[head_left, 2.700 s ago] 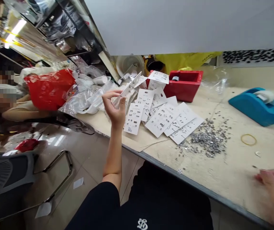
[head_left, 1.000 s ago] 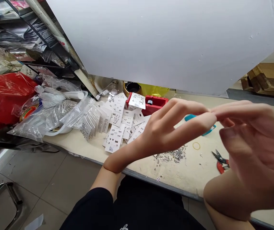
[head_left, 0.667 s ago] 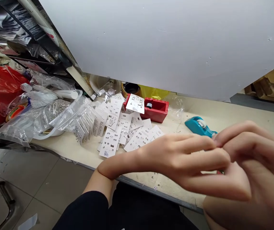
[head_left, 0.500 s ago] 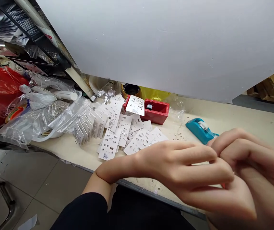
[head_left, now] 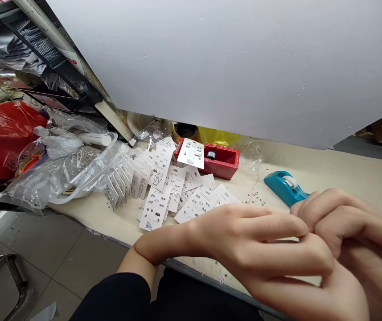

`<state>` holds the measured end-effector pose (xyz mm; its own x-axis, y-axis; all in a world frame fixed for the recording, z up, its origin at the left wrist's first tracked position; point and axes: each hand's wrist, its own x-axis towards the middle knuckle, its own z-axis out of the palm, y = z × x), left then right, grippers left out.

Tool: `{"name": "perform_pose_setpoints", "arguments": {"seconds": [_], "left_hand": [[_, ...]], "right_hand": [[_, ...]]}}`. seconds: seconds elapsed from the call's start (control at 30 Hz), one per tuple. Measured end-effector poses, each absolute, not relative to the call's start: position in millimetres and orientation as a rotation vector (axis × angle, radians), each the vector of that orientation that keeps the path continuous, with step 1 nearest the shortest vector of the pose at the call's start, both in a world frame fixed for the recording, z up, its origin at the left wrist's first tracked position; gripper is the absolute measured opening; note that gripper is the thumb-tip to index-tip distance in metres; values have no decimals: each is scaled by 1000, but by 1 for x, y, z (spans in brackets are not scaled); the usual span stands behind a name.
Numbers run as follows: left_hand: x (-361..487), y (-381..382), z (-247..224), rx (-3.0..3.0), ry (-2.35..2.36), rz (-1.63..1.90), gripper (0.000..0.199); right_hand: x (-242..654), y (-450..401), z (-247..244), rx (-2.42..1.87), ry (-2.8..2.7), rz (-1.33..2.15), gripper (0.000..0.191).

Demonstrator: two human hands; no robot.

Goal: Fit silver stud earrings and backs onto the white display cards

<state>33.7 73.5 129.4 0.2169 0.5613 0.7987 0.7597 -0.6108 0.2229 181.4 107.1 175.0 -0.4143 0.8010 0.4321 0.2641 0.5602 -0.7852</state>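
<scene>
Beyond the left hand (head_left: 267, 254) sits a blue tape dispenser (head_left: 281, 186) on the tabletop (head_left: 331, 169); farther out and left of that, here's a red tape dispenser (head_left: 222, 167), yellow plastic (head_left: 219, 136) peeking up behind! A white board (head_left: 227, 62) looms past them all. Swing well left of the hand: a bulging red plastic bag (head_left: 3, 138), crumpled clear bags (head_left: 77, 167) beside it, and tubular metal (head_left: 16, 269) low over tiled floor (head_left: 87, 263).

My bare left forearm (head_left: 167, 243) angles toward two o'clock; my bare left hand (head_left: 260, 249), fingers bent, meets my bare, curled right hand (head_left: 347, 223) near four o'clock.
</scene>
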Motion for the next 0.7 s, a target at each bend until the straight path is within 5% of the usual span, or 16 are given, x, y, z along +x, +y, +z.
{"name": "perform_pose_setpoints", "arguments": {"seconds": [0.07, 0.17, 0.4, 0.7], "left_hand": [[49, 63, 120, -1991, -1576, -1668, 28], [58, 59, 109, -2057, -1642, -1610, 23], [11, 106, 116, -2263, -536, -1374, 31], [1, 96, 118, -2294, -630, -1155, 27]], "right_hand": [[182, 110, 177, -846, -1997, 800, 21], [183, 114, 179, -804, -2037, 936, 20], [176, 116, 174, -860, -1828, 1306, 21], [173, 116, 168, -888, -1863, 1224, 34]]}}
